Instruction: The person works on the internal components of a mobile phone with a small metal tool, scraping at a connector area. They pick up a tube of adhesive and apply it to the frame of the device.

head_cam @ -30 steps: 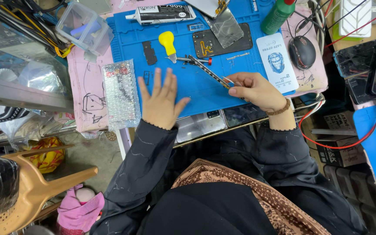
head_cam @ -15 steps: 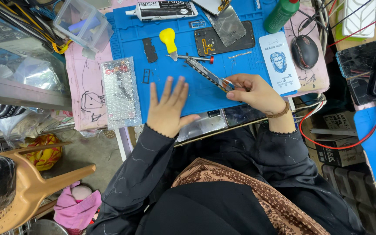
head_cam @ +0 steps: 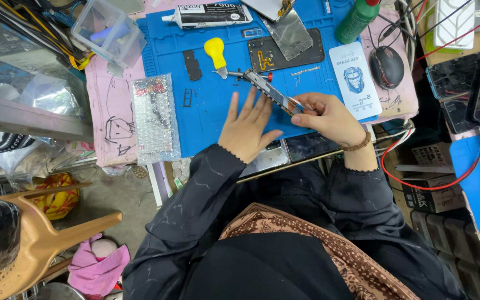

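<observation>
Presently the left hand [head_cam: 246, 129] lies flat, palm down, on the blue mat [head_cam: 206, 114], its fingers [head_cam: 233, 105] spread and pointing away from the person. It holds nothing.

The right hand [head_cam: 329, 116] rests on the mat's near right part, thumb and forefinger pinched on one end of a long, thin metal strip [head_cam: 270, 93]. The strip runs up and to the left from that pinch, slanting away across the mat, its free end near a small red-tipped part and the blade of a yellow-handled tool [head_cam: 216, 54]. The strip's middle passes just beside the left hand's fingertips; whether they touch cannot be told. A beaded bracelet [head_cam: 356, 145] sits on the right wrist.

Around: a sheet of bubble wrap [head_cam: 155, 118] lies at the mat's left edge, well apart from both hands. A dark phone back panel [head_cam: 287, 51] lies beyond the strip. A white card [head_cam: 355, 79] lies just right of the right hand, a black mouse [head_cam: 387, 66] further right, a green bottle [head_cam: 358, 21] at the far right corner.
</observation>
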